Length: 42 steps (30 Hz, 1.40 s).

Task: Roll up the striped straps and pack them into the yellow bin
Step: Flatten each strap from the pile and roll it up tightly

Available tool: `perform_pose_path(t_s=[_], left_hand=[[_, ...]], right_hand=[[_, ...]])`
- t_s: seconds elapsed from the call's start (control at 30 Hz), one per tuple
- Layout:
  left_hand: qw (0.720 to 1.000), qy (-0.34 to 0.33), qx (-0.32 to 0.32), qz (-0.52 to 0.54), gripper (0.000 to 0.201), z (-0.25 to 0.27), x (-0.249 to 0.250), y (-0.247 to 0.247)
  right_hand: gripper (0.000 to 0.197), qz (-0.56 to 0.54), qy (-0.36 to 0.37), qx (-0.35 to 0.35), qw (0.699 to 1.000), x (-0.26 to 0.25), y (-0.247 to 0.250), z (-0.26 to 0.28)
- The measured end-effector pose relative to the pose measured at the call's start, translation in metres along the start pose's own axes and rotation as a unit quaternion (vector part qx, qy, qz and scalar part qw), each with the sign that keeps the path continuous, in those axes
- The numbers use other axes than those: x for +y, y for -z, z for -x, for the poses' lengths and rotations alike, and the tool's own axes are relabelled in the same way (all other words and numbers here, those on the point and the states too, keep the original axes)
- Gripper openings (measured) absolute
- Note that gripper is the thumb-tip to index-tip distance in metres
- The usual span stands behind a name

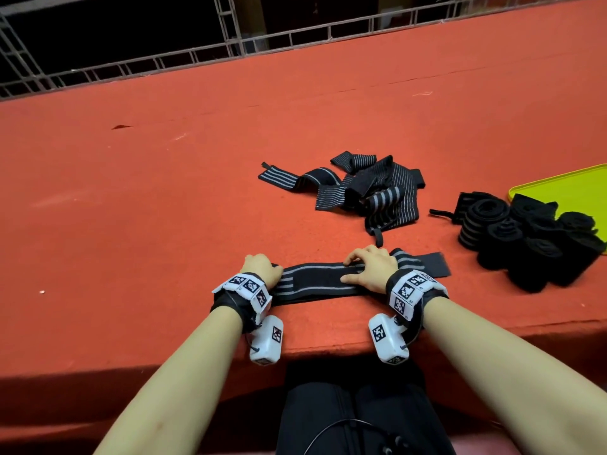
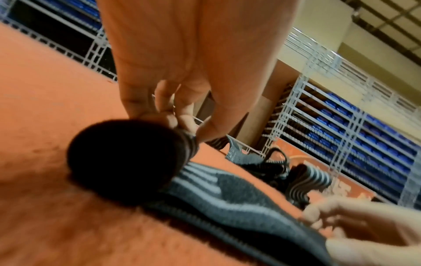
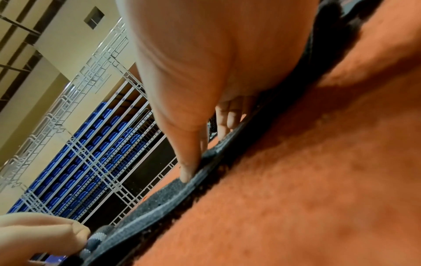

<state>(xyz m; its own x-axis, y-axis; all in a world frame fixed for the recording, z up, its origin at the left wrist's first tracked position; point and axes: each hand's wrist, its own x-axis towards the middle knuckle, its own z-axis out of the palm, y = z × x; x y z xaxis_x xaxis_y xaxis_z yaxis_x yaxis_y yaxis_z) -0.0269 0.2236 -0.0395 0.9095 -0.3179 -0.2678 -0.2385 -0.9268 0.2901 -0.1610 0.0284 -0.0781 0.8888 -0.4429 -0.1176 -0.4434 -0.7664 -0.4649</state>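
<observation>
A black strap with grey stripes (image 1: 315,281) lies flat along the near table edge. My left hand (image 1: 262,267) grips its left end, which is wound into a small dark roll (image 2: 127,158); the fingers and thumb (image 2: 182,126) pinch the roll's top. My right hand (image 1: 368,267) presses the strap's right part onto the table, thumb tip (image 3: 189,172) and fingertips on the fabric (image 3: 173,198). A loose pile of unrolled straps (image 1: 364,192) lies further back. Several rolled straps (image 1: 525,238) stand at the right, against and in the yellow bin (image 1: 578,185).
The red felt table (image 1: 147,208) stretches wide to the left and back. A metal railing (image 1: 230,50) runs along its far edge. The table's front edge (image 1: 328,349) is just under my wrists.
</observation>
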Motion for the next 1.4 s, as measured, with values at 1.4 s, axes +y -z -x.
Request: perform_pose_path(t_s=[1.4], left_hand=[[0.999,-0.01,0.049,-0.006,0.044,0.016,0.022,-0.025]], right_hand=[[0.054,0.203,-0.158,-0.02,0.966,0.069,0.067,0.011]])
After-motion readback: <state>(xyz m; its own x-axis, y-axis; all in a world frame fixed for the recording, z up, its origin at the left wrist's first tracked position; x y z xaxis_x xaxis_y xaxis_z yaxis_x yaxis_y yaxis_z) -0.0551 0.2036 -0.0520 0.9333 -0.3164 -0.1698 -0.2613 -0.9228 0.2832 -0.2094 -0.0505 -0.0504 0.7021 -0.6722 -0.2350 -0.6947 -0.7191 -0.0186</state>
